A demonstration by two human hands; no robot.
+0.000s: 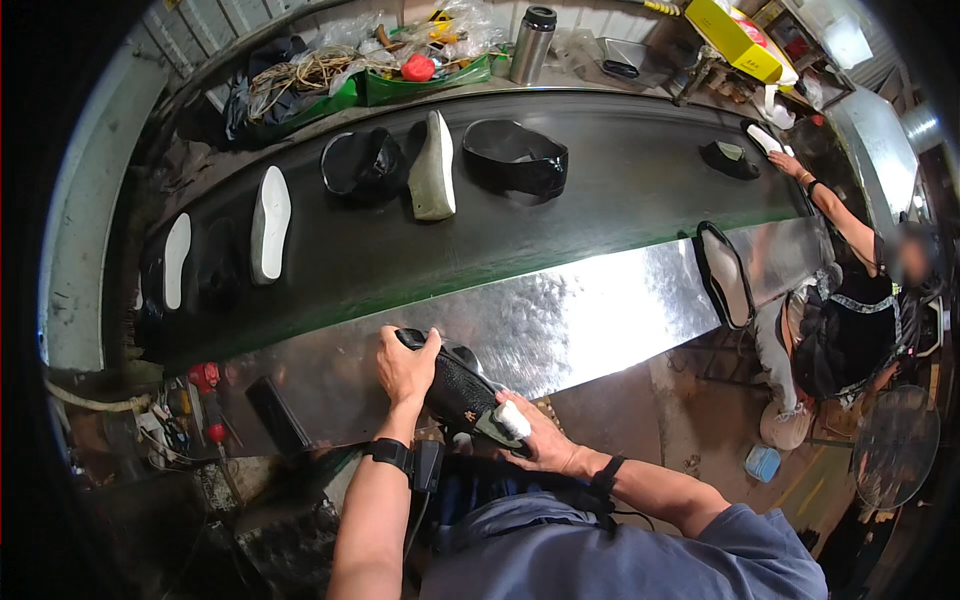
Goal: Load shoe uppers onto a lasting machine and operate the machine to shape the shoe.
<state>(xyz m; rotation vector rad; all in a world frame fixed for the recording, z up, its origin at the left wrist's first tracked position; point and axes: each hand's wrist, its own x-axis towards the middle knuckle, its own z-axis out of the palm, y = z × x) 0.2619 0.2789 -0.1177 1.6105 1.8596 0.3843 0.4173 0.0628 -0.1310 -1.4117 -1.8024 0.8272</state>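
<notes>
Both my hands hold a black leather shoe upper (456, 384) over the near edge of the metal shelf. My left hand (408, 364) is closed round its far end, thumb on top. At the nearer end my right hand (541, 432) grips it from the right. A grey-green part and a white end piece (513, 419) show there, beside my right fingers; whether they belong to a shoe last inside the upper I cannot tell. Across the dark belt (600, 150) stand a grey-green shoe last (428, 185) with a white sole face, and black uppers (515, 160) on either side of it.
White-soled pieces (271, 225) lie on the belt's left part. A black shoe with a pale sole (724, 275) rests on the metal shelf (510, 330). A black box-like object (279, 414) lies left. At right, a co-worker's hand (786, 163) touches another shoe. A steel flask (533, 46) stands behind.
</notes>
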